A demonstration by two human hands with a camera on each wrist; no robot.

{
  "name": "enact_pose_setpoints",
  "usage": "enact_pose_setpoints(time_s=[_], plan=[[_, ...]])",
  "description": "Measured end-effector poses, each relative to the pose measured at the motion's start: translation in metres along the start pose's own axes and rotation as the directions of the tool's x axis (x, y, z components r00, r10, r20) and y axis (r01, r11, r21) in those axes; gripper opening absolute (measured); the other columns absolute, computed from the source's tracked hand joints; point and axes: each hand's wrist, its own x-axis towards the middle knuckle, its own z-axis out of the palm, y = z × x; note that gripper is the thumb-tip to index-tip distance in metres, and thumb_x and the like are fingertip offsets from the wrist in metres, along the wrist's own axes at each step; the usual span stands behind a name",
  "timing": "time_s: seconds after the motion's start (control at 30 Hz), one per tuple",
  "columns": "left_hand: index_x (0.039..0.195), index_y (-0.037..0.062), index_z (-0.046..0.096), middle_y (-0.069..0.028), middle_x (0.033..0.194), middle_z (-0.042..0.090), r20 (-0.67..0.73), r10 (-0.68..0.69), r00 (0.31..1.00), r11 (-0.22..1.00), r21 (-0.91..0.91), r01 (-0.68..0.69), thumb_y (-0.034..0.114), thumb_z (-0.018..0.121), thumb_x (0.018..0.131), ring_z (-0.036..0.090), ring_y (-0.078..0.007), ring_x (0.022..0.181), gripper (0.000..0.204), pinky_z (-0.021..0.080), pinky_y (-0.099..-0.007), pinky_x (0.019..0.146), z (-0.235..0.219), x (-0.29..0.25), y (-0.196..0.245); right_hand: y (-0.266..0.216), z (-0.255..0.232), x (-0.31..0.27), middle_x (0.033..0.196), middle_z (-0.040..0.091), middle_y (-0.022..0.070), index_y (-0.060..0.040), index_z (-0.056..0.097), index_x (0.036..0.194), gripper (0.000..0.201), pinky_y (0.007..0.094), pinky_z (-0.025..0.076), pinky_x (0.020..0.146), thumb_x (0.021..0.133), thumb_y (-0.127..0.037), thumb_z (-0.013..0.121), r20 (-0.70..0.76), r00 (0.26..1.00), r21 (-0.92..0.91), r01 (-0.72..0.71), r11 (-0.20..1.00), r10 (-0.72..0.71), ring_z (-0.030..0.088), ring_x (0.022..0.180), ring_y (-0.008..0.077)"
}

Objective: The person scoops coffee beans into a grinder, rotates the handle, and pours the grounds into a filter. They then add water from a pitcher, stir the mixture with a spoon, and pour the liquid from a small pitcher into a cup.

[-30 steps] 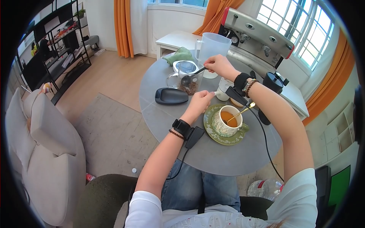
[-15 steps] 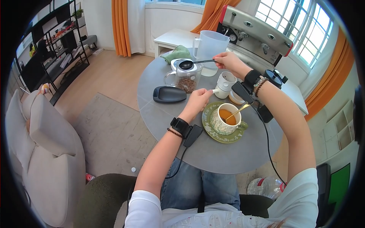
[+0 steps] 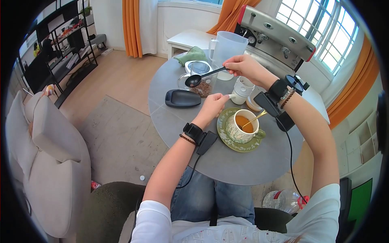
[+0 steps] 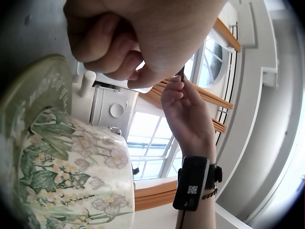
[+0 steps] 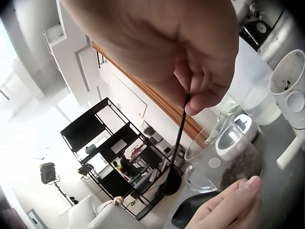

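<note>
My right hand (image 3: 245, 67) pinches the thin handle of a black long-handled spoon (image 3: 193, 81). Its round bowl overlaps the near side of a glass jug (image 5: 240, 162) with brown bits at the bottom. My left hand (image 3: 212, 106) has loosely curled fingers and holds nothing; its fingertips are close to the side handle of a white upright vessel (image 3: 242, 87). That handle's free end shows apart from the fingers in the right wrist view. A few dark specks lie inside the vessel. Nearer me, a flowered cup (image 3: 240, 135) of orange-brown drink holds a gold spoon (image 3: 257, 118) on a green saucer (image 3: 231, 143).
Left of the jug lies a black oval tray (image 3: 182, 98). Behind stand a large translucent pitcher (image 3: 231, 46), a green cloth (image 3: 192, 55) and an espresso machine (image 3: 275, 38). A cable hangs from each wrist camera. The round grey table (image 3: 219, 172) ends close before my lap.
The black spoon has come up out of the glass jug, then its bowl has dropped slightly toward me. My right hand has moved rightward, uncovering the white vessel. My left hand has stayed put.
</note>
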Motion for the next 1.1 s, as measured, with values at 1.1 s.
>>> enact_pose_setpoints(time_s=[1.1], plan=[[0.075,0.0155,0.045,0.0109,0.061,0.034,0.009,-0.005,1.000,1.000,0.023,0.005,0.029,0.059,0.097,0.026,-0.0007,0.048,0.030,0.018,-0.0214,0.042,0.000,-0.002,0.002,-0.002,-0.002,-0.005,0.084,0.071,0.0115,0.0038,0.068,0.101,0.028,0.0298,0.054,0.068,0.092,-0.022,0.060,-0.059,0.964,-0.425,0.211,0.880,-0.260,0.068,0.073,0.0162]])
